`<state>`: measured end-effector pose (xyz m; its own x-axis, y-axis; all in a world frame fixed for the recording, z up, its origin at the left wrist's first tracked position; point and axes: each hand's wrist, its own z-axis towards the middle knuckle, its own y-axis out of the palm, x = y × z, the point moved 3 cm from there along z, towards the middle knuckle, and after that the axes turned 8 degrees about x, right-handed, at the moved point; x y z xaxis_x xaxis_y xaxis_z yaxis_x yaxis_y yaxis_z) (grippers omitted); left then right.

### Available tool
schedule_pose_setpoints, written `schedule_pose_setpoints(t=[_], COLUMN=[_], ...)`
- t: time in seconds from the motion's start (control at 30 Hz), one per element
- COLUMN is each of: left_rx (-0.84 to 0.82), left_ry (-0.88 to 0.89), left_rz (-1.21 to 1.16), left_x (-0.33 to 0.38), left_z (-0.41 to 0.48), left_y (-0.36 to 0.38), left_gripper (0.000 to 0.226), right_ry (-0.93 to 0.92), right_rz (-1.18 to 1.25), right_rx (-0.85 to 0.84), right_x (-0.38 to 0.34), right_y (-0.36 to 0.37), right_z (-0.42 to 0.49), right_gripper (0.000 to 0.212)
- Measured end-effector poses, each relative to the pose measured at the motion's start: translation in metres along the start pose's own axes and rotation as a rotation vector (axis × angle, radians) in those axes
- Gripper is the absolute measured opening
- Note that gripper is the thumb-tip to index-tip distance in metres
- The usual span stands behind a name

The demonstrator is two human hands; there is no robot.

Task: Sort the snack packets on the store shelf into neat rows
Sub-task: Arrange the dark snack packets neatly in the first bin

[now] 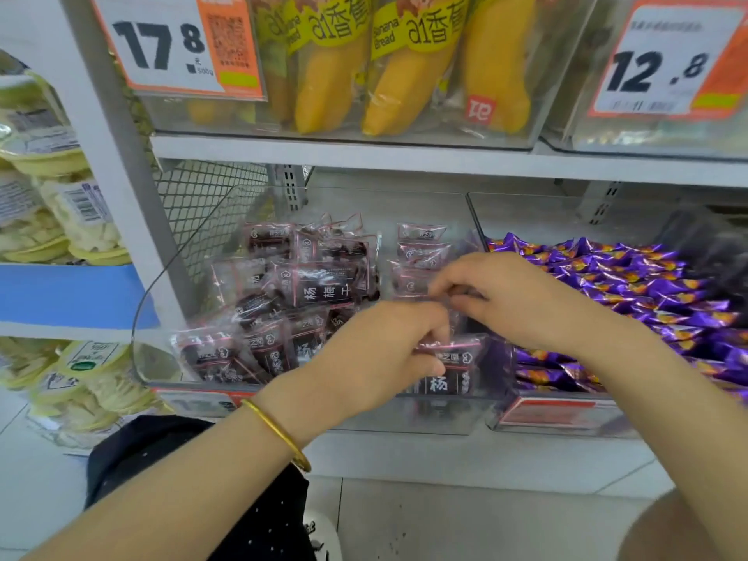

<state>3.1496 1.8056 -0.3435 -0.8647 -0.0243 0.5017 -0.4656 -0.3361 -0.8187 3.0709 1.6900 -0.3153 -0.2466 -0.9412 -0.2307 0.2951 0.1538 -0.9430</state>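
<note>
A: Two hands over one bin, so what does each hold?

B: The left hand [376, 352], with a gold bangle [279, 435] on its wrist, has its fingers curled round a dark plum packet [451, 354] with pink trim. That packet stands upright against the front wall of the clear bin [425, 415], at about five o'clock in the bin. The right hand [518, 295], just beside the left at its one o'clock, pinches thumb and forefinger on a wrapper edge [447, 296]. Blur hides which packet that edge belongs to.

A: And the rest of the snack packets?

B: A loose heap [315, 283] fills the bin from seven to eleven o'clock, its packets tilted and overlapping every way. At twelve to one o'clock a short column of packets [423, 253] lies flat, one behind another, running back from the right hand's fingertips.

A: What sits next door?

B: At three o'clock a second bin is heaped with purple foil sweets [647, 285], and a clear wall separates the two. On the shelf above, at twelve o'clock, yellow banana bread packs [404, 78] stand upright behind a clear front. A 17.8 price card [162, 44] hangs at eleven and a 12.8 card [655, 70] at one. At nine o'clock, beyond a wire mesh panel [210, 204] and a white upright, tubs with yellow lids [60, 188] are stacked on the neighbouring shelves.
</note>
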Motion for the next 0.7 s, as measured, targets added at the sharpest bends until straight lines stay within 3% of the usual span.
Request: schedule_pose_setpoints(t=[0.23,0.3,0.33,0.43,0.47,0.57,0.63,0.7], left_rx=[-0.079,-0.137,-0.073,0.461,0.514,0.372,0.338,0.32], left_ry=[0.0,-0.066,-0.146,-0.44,-0.564,-0.916,-0.981,-0.926], left_rz=[0.102,-0.115,-0.288,-0.494,-0.552,-0.927,-1.063,-1.139], left_x=[0.005,0.005,0.003,-0.022,-0.03,-0.036,-0.029,-0.033], left_z=[0.007,0.006,0.004,0.006,0.009,0.028,0.038,0.044], left_y=[0.026,0.021,0.013,-0.008,-0.006,0.016,0.023,0.026], left_gripper=[0.024,0.019,0.015,0.013,0.016,0.036,0.047,0.053], right_ry=[0.093,0.121,0.132,0.189,0.203,0.219,0.236,0.252], right_rz=[0.044,0.059,0.067,0.099,0.102,0.101,0.122,0.145], right_rx=[0.097,0.126,0.14,0.213,0.238,0.283,0.332,0.393], right_x=[0.002,0.004,0.005,0.009,0.011,0.012,0.012,0.013], right_y=[-0.003,-0.008,-0.009,-0.009,-0.006,0.008,0.015,0.019], right_z=[0.002,0.0,-0.001,-0.004,-0.005,-0.003,-0.002,-0.004], right_gripper=[0.029,0.03,0.031,0.031,0.031,0.032,0.034,0.034])
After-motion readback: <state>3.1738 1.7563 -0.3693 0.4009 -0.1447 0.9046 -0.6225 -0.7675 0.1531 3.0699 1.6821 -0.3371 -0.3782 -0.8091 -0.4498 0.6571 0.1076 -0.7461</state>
